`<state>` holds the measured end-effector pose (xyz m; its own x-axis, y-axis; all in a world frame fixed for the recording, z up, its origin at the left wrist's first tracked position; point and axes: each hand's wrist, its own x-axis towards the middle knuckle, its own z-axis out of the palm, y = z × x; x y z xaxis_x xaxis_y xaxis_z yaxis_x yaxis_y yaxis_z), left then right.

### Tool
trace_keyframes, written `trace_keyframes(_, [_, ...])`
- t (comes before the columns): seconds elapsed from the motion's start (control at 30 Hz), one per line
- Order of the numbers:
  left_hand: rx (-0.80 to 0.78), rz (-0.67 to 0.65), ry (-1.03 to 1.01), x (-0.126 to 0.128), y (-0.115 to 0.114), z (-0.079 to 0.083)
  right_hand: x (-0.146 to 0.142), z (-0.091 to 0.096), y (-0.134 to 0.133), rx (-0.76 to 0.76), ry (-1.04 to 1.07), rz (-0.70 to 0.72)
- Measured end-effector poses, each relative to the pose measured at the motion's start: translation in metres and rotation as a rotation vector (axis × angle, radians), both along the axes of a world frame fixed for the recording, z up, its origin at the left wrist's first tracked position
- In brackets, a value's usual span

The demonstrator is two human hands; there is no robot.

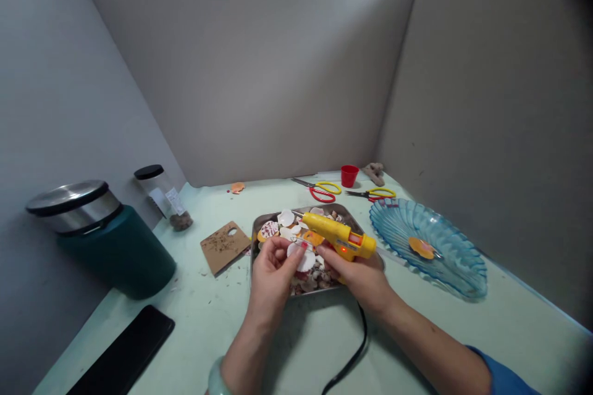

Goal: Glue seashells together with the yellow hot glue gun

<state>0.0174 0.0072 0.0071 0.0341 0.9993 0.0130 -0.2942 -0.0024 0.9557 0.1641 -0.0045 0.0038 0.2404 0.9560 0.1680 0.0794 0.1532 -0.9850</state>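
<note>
Yellow glue gun (338, 234) above steel tray (254, 229)

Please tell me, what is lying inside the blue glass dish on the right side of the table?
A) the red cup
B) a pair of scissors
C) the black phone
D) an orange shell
D: a single orange shell lies in the blue glass dish; the scissors and red cup sit behind it on the table.

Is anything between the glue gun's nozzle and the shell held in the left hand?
Nothing visible: the glue gun in the right hand points straight at the shell pinched by the left hand, above the tray.
</note>
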Motion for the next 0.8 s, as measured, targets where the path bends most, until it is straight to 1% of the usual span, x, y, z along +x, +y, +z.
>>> trace_keyframes(0.17, [0.012, -0.001, 0.013, -0.0001, -0.0003, -0.0002, 0.0008, 0.0065, 0.0004, -0.058, 0.007, 0.071])
trace_keyframes(0.43, [0.03, 0.025, 0.027, -0.0002, -0.0033, 0.0037, -0.0026, 0.0025, -0.0011, -0.089, 0.017, 0.014])
trace_keyframes(0.57, [0.041, 0.03, 0.042, -0.0003, -0.0038, 0.0026, -0.0032, 0.0022, -0.0014, -0.112, 0.006, 0.001])
trace_keyframes(0.8, [0.061, 0.041, 0.088, 0.0003, -0.0051, 0.002, -0.0029, 0.0026, -0.0017, -0.09, -0.022, -0.015])
